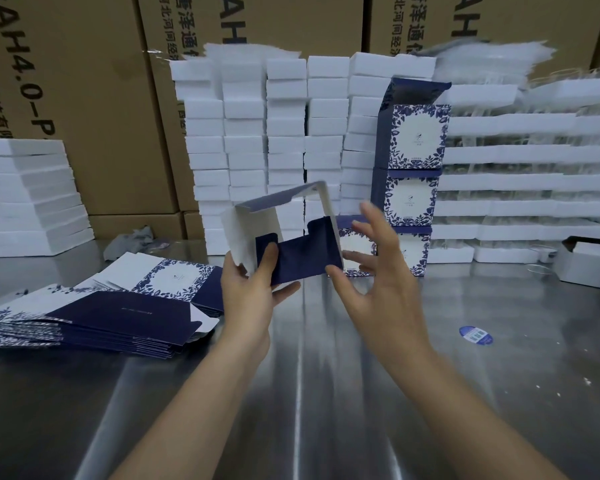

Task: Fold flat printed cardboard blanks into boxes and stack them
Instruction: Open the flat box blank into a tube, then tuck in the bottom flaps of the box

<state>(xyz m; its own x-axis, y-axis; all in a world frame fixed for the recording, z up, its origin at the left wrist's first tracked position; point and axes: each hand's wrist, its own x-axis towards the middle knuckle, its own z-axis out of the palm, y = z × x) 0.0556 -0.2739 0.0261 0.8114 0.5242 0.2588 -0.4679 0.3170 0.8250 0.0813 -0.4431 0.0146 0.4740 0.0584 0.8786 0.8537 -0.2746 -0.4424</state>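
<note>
A: We log the half-folded box [248, 230] held up above the steel table [326, 393], in front of us at centre, open side toward the camera.

B: Agreed. The left hand [248, 292] has it: the thumb lies on the navy flap [303, 256] and the fingers curl beneath the lower left corner.

A: And the right hand [378, 271]?

B: Fingers spread and fairly straight, gripping nothing. It sits just beside the box's right wall. The blur stops us from saying whether the thumb tip touches the flap.

A: We note the flat blanks [118, 317] in a fanned pile on the table to the left, blue print up.

B: The finished boxes [413, 168] stand stacked behind the right hand, the top one with its lid flap raised.

A: Behind them are white foam blocks [284, 133] in columns, with brown cartons [84, 98] at the back.

B: There is also a round blue sticker [476, 335] on the table to the right.
</note>
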